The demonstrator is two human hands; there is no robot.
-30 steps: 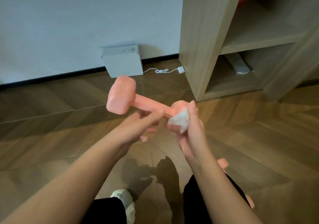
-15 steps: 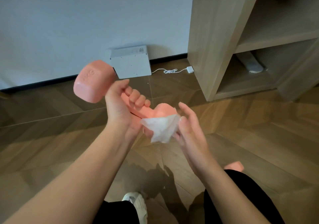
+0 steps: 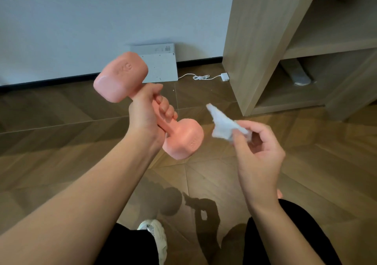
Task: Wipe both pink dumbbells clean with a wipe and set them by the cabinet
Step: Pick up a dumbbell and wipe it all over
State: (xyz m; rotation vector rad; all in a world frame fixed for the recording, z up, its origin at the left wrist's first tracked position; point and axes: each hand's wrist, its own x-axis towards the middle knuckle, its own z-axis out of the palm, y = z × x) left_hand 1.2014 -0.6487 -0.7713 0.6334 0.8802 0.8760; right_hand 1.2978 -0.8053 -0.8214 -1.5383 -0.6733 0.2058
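Head view, looking down over both forearms to a wooden floor (image 3: 61,142).

Left hand (image 3: 146,109): fingers wrapped round the handle of a pink dumbbell (image 3: 184,139), held up in the air, clear of the floor. It is tilted, with one head up and to the left, in front of a white box (image 3: 161,67) that stands against the wall, and the other head down and to the right, below the knuckles. Raised lettering shows on both heads, too blurred to read.

Right hand (image 3: 259,148): palm turned toward the camera, thumb and fingertips pinching a crumpled white wipe (image 3: 224,126). The loose end of the wipe sticks up and to the left. Wipe and dumbbell are apart, with a gap of bare floor between the wipe and the lower head.

Cabinet (image 3: 255,40): light wood, upper right, side panel nearest, open shelves to its right. A grey object (image 3: 297,75) lies on the bottom shelf; cannot tell what it is. The dumbbell is to the left of the cabinet and nearer the camera, not set down by it.

On the floor between box and cabinet there is a white cable (image 3: 201,77), loosely knotted, ending in a small white plug (image 3: 224,76) close to the cabinet's foot.

Bottom edge — dark trouser legs and one pale shoe (image 3: 155,236). Shadows of arms and dumbbell fall on the boards between them. A pink sliver (image 3: 279,193) shows just behind the right wrist, too little of it to identify.
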